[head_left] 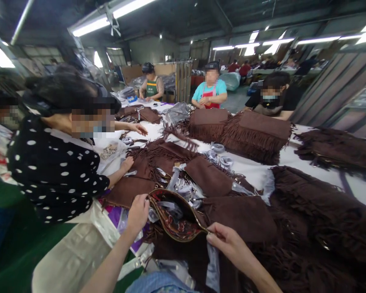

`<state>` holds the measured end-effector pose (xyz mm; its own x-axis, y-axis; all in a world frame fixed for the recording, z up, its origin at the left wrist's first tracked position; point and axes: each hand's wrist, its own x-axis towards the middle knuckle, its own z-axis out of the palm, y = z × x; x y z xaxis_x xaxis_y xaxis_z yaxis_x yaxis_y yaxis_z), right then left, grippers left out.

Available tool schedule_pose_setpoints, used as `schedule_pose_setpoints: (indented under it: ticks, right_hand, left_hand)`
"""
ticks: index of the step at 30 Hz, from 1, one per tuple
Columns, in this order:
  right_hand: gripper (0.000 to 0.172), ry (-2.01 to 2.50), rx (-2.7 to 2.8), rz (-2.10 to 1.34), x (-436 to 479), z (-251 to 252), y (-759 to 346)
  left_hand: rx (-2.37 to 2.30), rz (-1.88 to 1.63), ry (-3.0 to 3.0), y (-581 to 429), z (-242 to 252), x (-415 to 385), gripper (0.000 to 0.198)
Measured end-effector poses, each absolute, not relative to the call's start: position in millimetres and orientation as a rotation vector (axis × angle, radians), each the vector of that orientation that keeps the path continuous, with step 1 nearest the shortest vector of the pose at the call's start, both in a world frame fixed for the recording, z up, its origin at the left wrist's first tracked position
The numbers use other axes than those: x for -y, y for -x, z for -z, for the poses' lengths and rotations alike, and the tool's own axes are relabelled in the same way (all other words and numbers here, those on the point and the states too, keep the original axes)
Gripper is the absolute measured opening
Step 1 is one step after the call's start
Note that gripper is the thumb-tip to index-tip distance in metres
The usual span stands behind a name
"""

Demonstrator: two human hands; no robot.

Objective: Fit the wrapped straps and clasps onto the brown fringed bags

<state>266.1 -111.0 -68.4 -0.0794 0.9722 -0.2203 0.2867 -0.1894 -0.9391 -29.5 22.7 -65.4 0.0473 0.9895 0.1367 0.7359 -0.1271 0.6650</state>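
A brown handbag (183, 234) is spread wide at its zippered mouth in front of me. Its patterned lining shows, and a plastic-wrapped strap (171, 208) lies inside. My left hand (138, 213) pinches the left end of the mouth. At the right end, my right hand (224, 238) grips the rim near the zip's end, with a strip of clear plastic (212, 264) hanging just below it. More brown suede bags (238, 217) lie around and beyond the held one, some with fringes.
A co-worker in a polka-dot top (55, 162) stands close on my left, one hand (127, 163) on the bags. Stacks of fringed bags (259, 126) cover the white table (253, 173). Several people work across it. Wrapped straps (186, 187) lie amid the bags.
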Motion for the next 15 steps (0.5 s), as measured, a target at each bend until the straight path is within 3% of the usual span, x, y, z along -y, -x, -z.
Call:
schedule_pose_setpoints:
  ticks: [3, 6, 9, 13, 15]
  right_hand:
    - [0.034, 1.441, 1.079, -1.486, 113.0, 60.8, -244.5]
    - [0.039, 1.382, 0.898, -1.522, 116.1, 62.1, -216.9]
    - [0.035, 1.357, 0.944, -1.425, 118.6, 64.7, -198.3]
    - [0.032, 1.4, 1.162, -1.329, 119.6, 67.0, -194.7]
    - [0.034, 1.465, 1.34, -1.252, 119.3, 69.7, -196.1]
  left_hand:
    - [-1.578, -0.927, -1.979, 11.6, 42.2, 17.3, 0.018]
    - [-1.214, -0.555, -1.781, -18.4, 27.9, 68.2, 0.014]
    - [-1.198, -0.361, -1.715, -43.0, 30.1, 101.2, 0.022]
    - [-1.318, -0.304, -1.853, -49.0, 39.6, 107.7, 0.006]
    - [-1.328, -0.192, -1.984, -47.0, 39.2, 104.3, 0.009]
